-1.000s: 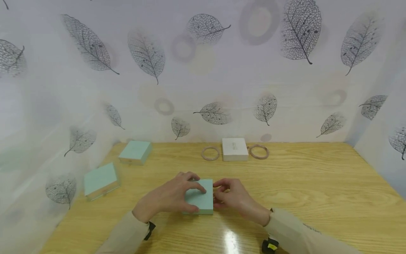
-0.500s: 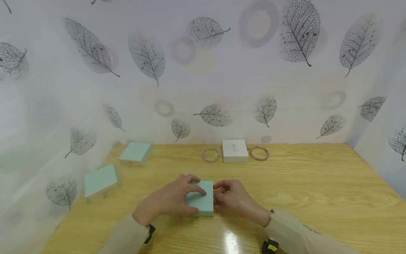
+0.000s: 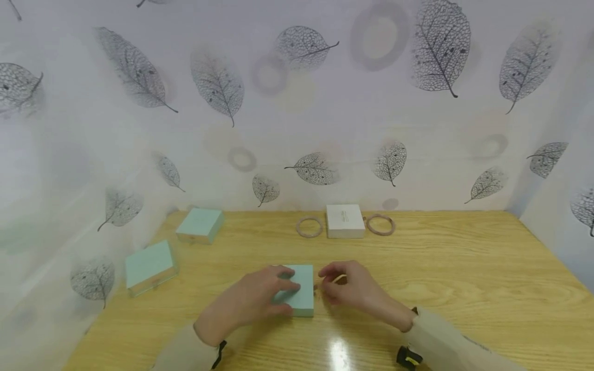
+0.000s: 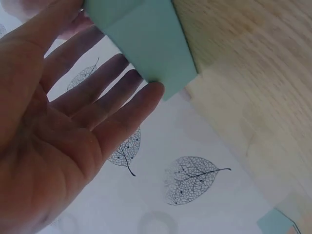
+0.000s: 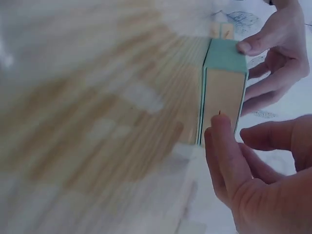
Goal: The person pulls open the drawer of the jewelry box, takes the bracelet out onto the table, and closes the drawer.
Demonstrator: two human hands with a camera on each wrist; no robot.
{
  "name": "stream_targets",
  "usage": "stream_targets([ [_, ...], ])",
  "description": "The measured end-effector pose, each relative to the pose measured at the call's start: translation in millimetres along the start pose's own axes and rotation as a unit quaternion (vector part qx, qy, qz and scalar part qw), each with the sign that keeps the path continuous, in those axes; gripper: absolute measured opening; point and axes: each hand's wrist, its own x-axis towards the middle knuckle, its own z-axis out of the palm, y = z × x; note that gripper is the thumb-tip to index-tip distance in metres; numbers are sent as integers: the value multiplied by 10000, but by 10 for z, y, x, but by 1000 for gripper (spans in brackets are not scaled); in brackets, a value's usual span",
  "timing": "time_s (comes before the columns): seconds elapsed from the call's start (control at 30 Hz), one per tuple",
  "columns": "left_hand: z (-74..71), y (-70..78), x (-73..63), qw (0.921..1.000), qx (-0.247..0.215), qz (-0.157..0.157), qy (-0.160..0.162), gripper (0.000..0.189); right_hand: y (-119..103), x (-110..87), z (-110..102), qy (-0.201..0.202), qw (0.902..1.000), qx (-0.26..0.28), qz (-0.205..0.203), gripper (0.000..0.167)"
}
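Observation:
A flat mint-green box (image 3: pixel 303 301) lies on the wooden table in front of me, its beige end (image 5: pixel 225 92) facing right. My left hand (image 3: pixel 252 301) rests on it with spread fingers over the top and the thumb along the near side. In the left wrist view the fingertips touch the box (image 4: pixel 151 44). My right hand (image 3: pixel 355 286) hovers just right of the beige end, fingers bent and thumb apart from them. A small dark tab (image 3: pixel 316 288) sticks out of that end, close to the right fingertips.
Two similar mint boxes, a rear one (image 3: pixel 200 221) and a nearer one (image 3: pixel 149 265), stand on the left. At the back is a white box (image 3: pixel 344 216) between two pinkish rings, a left ring (image 3: pixel 309 236) and a right ring (image 3: pixel 381 234). A leaf-patterned curtain (image 3: pixel 315 113) borders the table.
My right hand has drawn back slightly to the right from the box's end, so the small tab now shows. The left hand stays on the box, its fingers slightly shifted.

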Motion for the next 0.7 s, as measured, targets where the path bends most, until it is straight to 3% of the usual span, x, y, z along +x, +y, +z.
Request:
stream_targets([
  [0.1, 14, 0, -8, 10000, 32, 1, 93, 44, 38, -43, -78, 146, 9908, -1210, -595, 22],
  [0.2, 22, -2, -11, 9999, 34, -32, 134, 45, 74, -91, -162, 268, 9699, -2181, -1048, 20],
  [0.3, 23, 5, -3, 9998, 50, -40, 167, 46, 105, -142, -250, 329, 9521, -2771, -1249, 19],
  [0.4, 27, 20, -1, 9997, 92, -16, 211, 46, 116, -189, -325, 333, 9431, -3057, -1264, 19],
  [0.7, 45, 17, 25, 9982, 431, 7, 412, 43, 117, -246, -502, 527, 9394, -3123, -1312, 18],
])
